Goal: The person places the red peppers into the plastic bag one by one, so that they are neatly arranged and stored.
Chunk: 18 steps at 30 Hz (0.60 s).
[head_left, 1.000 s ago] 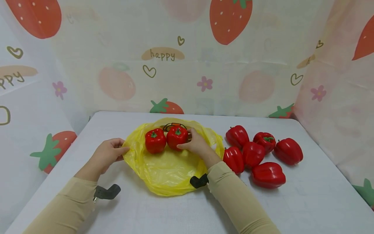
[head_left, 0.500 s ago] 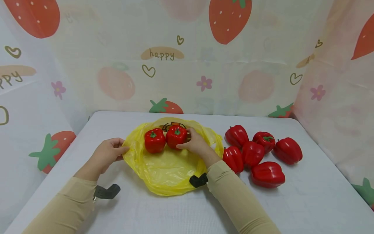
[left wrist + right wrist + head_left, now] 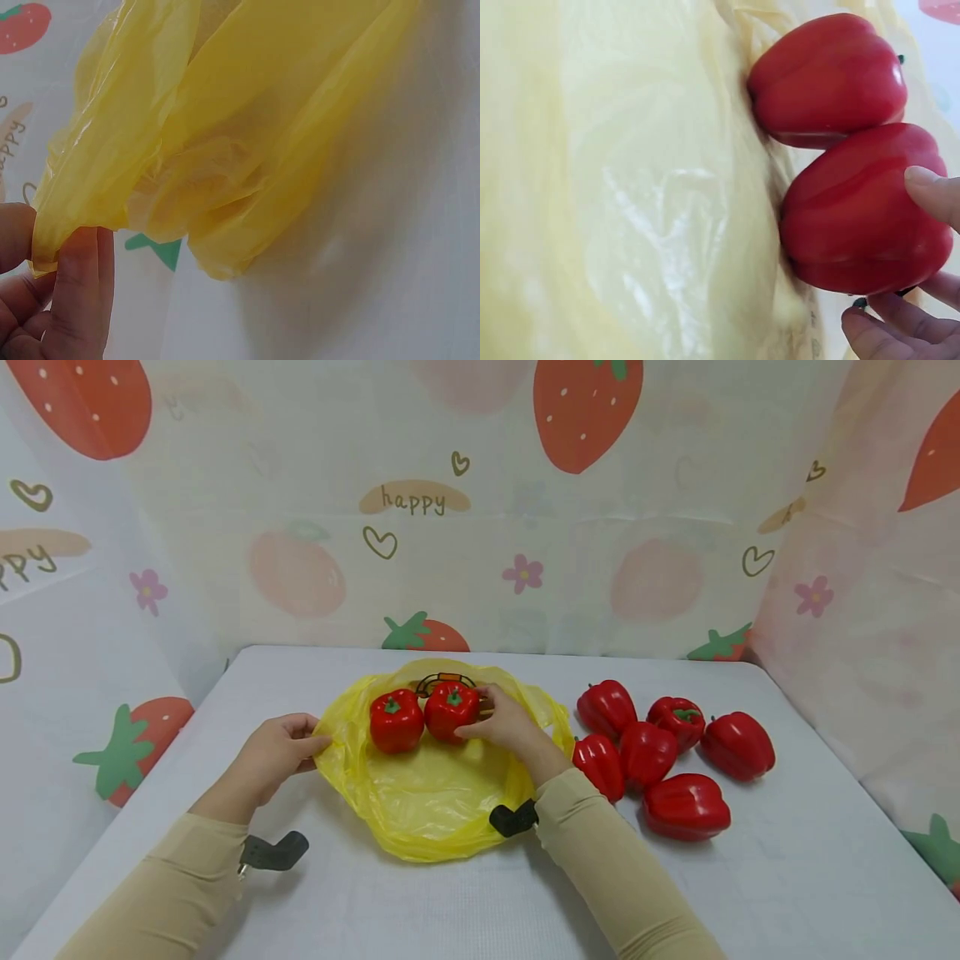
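A thin yellow plastic bag (image 3: 435, 793) lies on the table with its mouth spread open. Inside it, at the back, two red bell peppers stand side by side with green stems up: the left pepper (image 3: 397, 721) and the right pepper (image 3: 452, 713). My left hand (image 3: 277, 756) pinches the bag's left rim between thumb and fingers; the left wrist view shows the yellow film (image 3: 67, 202) folded between them. My right hand (image 3: 513, 727) reaches over the bag's right side, thumb (image 3: 934, 195) on the right pepper's surface and fingers along its far side.
Several more red bell peppers (image 3: 647, 755) lie grouped on the white table (image 3: 795, 860), right of the bag. One pepper (image 3: 597, 767) sits close against the bag's right edge and my sleeve. A strawberry-print cloth (image 3: 570, 610) hangs behind the table and at both sides.
My right hand has shifted very slightly to the right, while both peppers in the bag stay in place. My left hand keeps its pinch on the rim.
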Each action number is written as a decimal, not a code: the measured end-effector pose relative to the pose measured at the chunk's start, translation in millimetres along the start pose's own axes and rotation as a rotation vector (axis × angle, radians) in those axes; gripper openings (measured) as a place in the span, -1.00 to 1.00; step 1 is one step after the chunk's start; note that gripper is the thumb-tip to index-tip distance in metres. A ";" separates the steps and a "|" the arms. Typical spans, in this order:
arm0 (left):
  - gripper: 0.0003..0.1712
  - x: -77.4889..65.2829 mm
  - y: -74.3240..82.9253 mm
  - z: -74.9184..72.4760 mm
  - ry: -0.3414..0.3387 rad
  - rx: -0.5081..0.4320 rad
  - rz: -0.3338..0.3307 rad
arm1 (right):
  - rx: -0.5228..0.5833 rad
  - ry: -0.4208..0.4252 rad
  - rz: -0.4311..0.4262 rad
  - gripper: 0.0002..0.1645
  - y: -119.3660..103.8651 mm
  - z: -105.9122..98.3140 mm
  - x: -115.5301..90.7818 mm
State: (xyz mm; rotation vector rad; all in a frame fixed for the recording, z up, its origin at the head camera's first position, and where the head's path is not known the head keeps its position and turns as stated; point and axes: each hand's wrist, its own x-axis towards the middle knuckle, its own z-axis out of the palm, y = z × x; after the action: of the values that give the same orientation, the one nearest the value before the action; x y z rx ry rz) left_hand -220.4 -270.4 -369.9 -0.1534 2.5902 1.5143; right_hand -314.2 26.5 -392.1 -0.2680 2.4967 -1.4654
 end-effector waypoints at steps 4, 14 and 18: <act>-0.63 0.1 0.7 0.3 0.001 0.003 -0.007 | -0.005 0.006 0.014 -0.13 -3.5 -5.6 -2.8; -0.61 -0.3 2.3 2.1 0.007 0.021 -0.021 | -0.069 0.020 0.018 -0.28 -16.4 -27.2 -9.6; -0.61 0.4 2.1 2.2 0.005 0.018 -0.016 | -0.087 0.007 0.004 -0.28 -22.9 -37.4 -13.6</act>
State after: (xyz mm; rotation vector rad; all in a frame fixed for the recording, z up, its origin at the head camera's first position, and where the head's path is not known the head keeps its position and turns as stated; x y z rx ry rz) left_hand -220.9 -267.5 -369.3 -0.1761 2.5995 1.4874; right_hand -311.2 50.3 -352.9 -0.2730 2.5684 -1.3604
